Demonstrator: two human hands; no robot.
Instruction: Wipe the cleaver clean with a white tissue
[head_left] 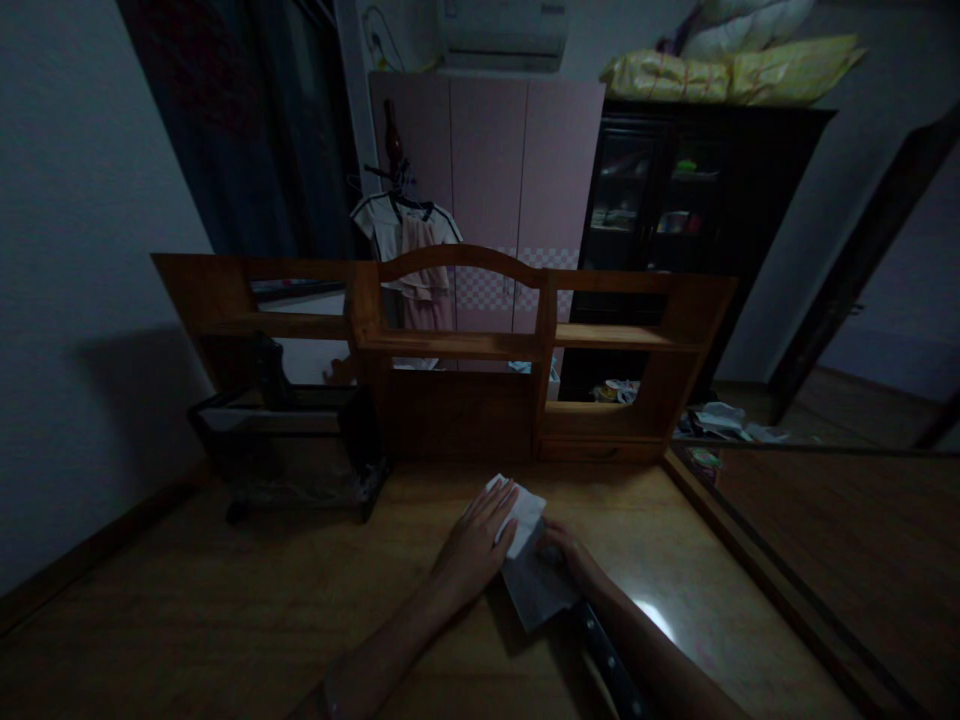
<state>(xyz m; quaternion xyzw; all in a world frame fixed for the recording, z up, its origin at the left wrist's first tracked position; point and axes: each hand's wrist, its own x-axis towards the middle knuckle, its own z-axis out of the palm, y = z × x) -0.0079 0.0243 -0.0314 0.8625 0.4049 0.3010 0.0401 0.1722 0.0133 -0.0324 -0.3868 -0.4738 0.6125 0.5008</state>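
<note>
A cleaver point(534, 592) with a broad grey blade and a black riveted handle point(611, 660) is tilted above the wooden desk top, the handle pointing toward me at lower right. A white paper tissue point(528, 512) lies folded over the far end of the blade. My left hand point(480, 535) presses the tissue against the blade with its fingers stretched along it, the thumb on the near side. Curled at the blade's right edge, my right hand point(566, 552) grips the cleaver by the blade, not the handle. Its fingertips are partly hidden.
A wooden shelf unit point(450, 345) with a small drawer point(600, 452) stands along the desk's back. On the left is a dark-framed glass tank point(292, 450). A raised wooden rim point(757, 560) runs down the right side. The room is dim.
</note>
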